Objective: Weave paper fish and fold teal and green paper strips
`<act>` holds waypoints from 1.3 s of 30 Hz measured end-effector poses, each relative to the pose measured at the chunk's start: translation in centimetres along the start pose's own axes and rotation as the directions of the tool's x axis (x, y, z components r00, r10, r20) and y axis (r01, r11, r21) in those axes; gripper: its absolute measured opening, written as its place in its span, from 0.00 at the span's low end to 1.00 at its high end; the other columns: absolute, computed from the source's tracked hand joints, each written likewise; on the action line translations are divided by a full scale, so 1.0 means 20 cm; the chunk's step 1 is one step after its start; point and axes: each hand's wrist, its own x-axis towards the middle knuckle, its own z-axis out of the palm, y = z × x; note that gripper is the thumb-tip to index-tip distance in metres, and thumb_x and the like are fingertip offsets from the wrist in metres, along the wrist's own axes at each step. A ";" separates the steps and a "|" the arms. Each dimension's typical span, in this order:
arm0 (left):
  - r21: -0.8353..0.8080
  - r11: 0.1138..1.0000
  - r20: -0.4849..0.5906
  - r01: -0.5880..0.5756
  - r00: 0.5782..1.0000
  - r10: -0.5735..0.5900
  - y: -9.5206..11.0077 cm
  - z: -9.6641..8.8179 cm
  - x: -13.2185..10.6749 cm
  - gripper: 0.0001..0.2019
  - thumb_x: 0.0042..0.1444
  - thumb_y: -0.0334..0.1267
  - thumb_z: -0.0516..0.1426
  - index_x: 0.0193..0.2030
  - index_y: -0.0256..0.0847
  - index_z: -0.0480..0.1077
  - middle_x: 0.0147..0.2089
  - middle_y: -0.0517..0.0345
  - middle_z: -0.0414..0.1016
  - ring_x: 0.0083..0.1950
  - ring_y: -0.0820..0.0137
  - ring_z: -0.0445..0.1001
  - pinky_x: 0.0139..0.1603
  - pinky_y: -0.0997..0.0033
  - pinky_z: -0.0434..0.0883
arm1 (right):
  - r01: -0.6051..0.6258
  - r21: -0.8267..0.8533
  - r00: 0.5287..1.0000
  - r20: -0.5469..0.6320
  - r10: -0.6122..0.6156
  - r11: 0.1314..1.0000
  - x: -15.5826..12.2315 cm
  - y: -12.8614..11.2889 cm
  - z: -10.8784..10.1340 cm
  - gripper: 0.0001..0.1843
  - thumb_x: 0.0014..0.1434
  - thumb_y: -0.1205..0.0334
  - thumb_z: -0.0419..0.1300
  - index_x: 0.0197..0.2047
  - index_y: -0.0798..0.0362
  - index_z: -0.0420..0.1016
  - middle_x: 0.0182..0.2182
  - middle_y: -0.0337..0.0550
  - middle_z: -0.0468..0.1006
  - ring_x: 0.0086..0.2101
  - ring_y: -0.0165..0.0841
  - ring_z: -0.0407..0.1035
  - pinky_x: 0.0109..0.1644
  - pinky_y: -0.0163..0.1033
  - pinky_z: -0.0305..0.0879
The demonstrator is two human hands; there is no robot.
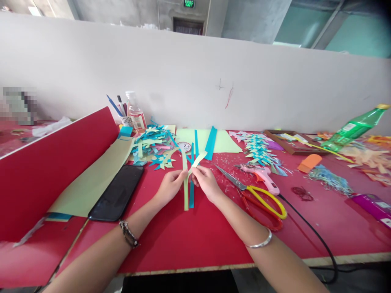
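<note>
Pale green paper strips (186, 191) cross between my hands over the red table. My left hand (172, 185) pinches one with thumb and finger, its upper end standing up and curling left. With my right hand (207, 183) I grip a pale green strip whose tip points up to the right. A blue paper strip (192, 195) hangs or lies just behind them; I cannot tell whether a finger holds it. Beyond my hands, more blue strips (210, 142) rest on a pale green sheet (227, 144). Scissors (264, 199) with yellow and red handles lie right of my right hand.
A pink glue gun (262, 176) with a black cord lies beyond the scissors. Woven paper pieces are heaped (152, 142) at back left. A black phone (117, 193) lies left. A green bottle (354, 128) leans at far right; a clear bottle (136, 116) stands behind the heap.
</note>
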 end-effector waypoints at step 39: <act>0.013 0.995 0.039 -0.097 0.995 0.096 0.01 0.01 -0.01 0.21 0.55 0.46 0.43 0.23 0.36 0.68 0.23 0.59 0.71 0.28 0.72 0.68 0.33 0.77 0.63 | -0.005 -0.020 0.996 0.088 0.006 1.000 0.00 0.01 0.00 0.16 0.52 0.52 0.50 0.19 0.53 0.59 0.13 0.32 0.60 0.16 0.24 0.55 0.21 0.31 0.51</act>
